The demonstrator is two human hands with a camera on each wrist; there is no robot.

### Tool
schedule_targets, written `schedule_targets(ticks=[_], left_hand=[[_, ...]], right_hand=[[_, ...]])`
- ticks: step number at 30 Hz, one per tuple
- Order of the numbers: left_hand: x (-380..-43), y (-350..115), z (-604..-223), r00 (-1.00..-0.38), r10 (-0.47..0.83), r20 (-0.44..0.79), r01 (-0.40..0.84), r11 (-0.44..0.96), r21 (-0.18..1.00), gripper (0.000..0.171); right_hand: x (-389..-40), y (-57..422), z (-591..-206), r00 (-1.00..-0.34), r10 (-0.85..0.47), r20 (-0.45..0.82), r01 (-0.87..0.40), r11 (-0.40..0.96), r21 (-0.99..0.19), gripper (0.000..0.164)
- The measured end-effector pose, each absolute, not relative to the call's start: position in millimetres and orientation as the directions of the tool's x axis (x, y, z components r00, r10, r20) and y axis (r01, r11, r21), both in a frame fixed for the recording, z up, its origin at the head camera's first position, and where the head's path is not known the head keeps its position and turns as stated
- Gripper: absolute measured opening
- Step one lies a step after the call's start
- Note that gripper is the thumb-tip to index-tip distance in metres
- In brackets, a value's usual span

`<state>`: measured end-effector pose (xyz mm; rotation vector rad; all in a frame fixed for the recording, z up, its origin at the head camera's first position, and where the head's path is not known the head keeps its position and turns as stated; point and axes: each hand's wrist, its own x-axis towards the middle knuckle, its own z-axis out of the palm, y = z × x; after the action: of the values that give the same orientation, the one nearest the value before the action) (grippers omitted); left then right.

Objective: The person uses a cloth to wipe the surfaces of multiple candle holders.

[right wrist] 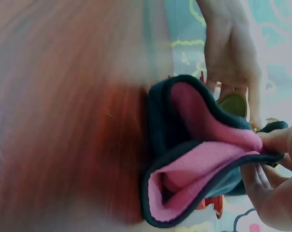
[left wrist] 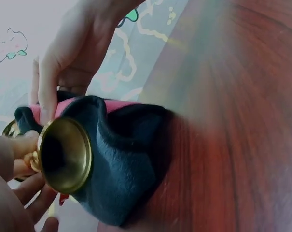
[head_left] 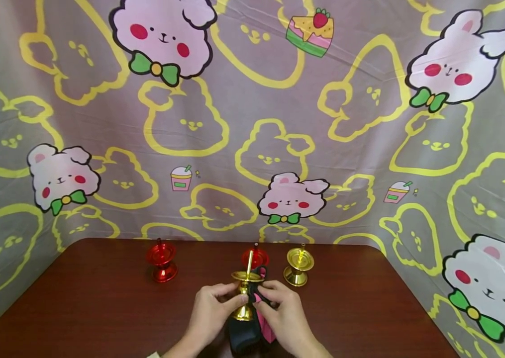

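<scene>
My left hand grips a gold candle holder by its stem, upright, its wide dish and spike at the top. In the left wrist view the round hollow base of this candle holder faces the camera. My right hand pinches a folded dark cloth with a pink lining, close against the candle holder's right side. Seen from the right wrist, the cloth hangs in loose folds from the fingertips, its pink inside showing. Part of the candle holder is hidden behind the cloth there.
On the brown table stand a red candle holder at the back left and a gold one at the back right. Another red candle holder is partly hidden behind the held one. A patterned curtain hangs around the table.
</scene>
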<state>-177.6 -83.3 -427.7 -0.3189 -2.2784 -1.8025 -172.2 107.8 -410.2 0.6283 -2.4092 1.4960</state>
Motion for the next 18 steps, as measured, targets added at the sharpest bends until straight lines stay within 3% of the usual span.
schedule_targets(ticks=[4, 9, 13, 18], left_hand=[[-180, -88, -426, -0.953, 0.076, 0.295, 0.302, 0.118, 0.946, 0.024], [-181, -99, -425, -0.983, 0.147, 0.112, 0.102, -0.079, 0.992, 0.03], [-183, -107, -428, -0.945, 0.318, 0.076, 0.043, -0.109, 0.993, 0.043], [-184, -112, -432, -0.885, 0.453, 0.105, 0.057, -0.118, 0.991, 0.045]], right_hand=[[-177, 117, -409, -0.911, -0.24, 0.334, -0.392, 0.259, -0.883, 0.031], [-177, 123, -410, -0.905, -0.304, 0.298, -0.354, 0.147, -0.924, 0.034], [-177, 125, -410, -0.879, -0.362, 0.311, -0.376, 0.125, -0.918, 0.033], [-178, 125, -410, -0.836, -0.422, 0.349, -0.417, 0.077, -0.906, 0.033]])
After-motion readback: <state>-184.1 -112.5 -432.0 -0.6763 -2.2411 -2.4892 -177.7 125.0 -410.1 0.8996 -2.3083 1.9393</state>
